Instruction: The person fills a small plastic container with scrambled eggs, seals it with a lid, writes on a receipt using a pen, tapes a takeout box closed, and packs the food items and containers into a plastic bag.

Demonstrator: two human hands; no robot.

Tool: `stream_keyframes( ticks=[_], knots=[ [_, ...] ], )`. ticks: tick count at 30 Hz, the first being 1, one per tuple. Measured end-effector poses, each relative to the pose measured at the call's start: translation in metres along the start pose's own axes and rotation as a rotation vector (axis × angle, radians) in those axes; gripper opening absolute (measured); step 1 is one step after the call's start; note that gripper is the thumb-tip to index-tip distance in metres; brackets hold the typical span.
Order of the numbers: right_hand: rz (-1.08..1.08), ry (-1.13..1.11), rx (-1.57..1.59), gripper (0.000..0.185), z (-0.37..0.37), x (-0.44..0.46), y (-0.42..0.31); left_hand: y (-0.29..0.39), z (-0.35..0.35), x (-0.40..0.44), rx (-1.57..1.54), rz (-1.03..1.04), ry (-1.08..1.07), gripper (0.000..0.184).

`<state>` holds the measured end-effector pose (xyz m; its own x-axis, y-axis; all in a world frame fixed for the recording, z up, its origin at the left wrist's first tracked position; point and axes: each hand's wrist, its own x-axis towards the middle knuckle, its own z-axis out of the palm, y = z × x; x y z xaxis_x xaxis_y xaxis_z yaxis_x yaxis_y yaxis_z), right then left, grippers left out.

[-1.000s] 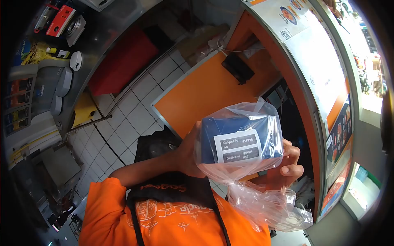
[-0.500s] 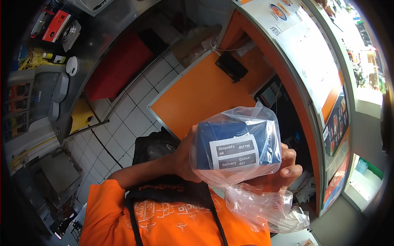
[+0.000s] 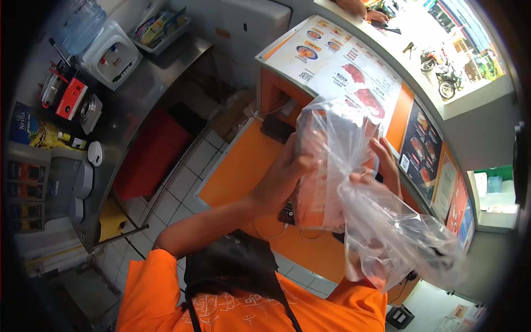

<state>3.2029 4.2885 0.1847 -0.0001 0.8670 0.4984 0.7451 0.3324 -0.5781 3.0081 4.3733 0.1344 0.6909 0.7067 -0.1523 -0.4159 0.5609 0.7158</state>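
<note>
A clear plastic bag [image 3: 404, 227] wraps a box [image 3: 318, 196] whose orange side with pale lettering shows through the film. Its knotted neck [image 3: 345, 182] faces me, and the loose end trails down to the right. On the box's left side, my left hand [image 3: 293, 166] is closed around the bagged box, thumb on the film. Gripping from the right, my right hand [image 3: 384, 166] has its fingers bent near the knot, partly hidden by plastic. The bag is held up over the orange desk [image 3: 235, 166] beside the menu-covered counter [image 3: 337, 61].
On the left a steel counter [image 3: 152, 83] carries a water dispenser [image 3: 110, 55], a red box [image 3: 72, 98] and a white lid [image 3: 95, 153]. Another person's hand [image 3: 378, 16] rests at the window ledge, top. Motorbikes [image 3: 442, 72] stand outside.
The bagged box has moved up and away toward the counter and turned, so its blue labelled face no longer shows. The view has shifted, revealing more of the counter and window.
</note>
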Motion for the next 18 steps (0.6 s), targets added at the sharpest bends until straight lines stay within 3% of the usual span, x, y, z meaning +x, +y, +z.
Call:
stream_keyframes(
  ticks=[2,5,7,12,15,18],
  knots=[
    [-0.139,0.096,-0.082,0.026,-0.014,0.030,0.023,0.019,0.026,0.032,-0.042,0.016,-0.043,0.066],
    [0.072,0.221,-0.235,0.028,-0.037,0.080,0.050,0.038,0.042,0.103,-0.132,-0.107,-0.274,0.063],
    [0.145,0.285,-0.314,0.034,-0.050,0.121,0.079,0.064,0.059,0.134,-0.032,-0.069,-0.311,0.060],
    [0.169,0.390,-0.056,0.035,-0.041,0.202,0.106,0.088,0.058,0.210,0.216,-0.023,-0.155,0.055],
    [0.225,0.395,-0.297,0.033,-0.019,0.227,0.156,0.095,0.031,0.236,0.464,-0.077,-0.002,0.056],
    [0.234,0.345,-0.264,0.033,0.001,0.238,0.178,0.091,0.000,0.240,0.612,-0.063,0.184,0.053]
  ],
)
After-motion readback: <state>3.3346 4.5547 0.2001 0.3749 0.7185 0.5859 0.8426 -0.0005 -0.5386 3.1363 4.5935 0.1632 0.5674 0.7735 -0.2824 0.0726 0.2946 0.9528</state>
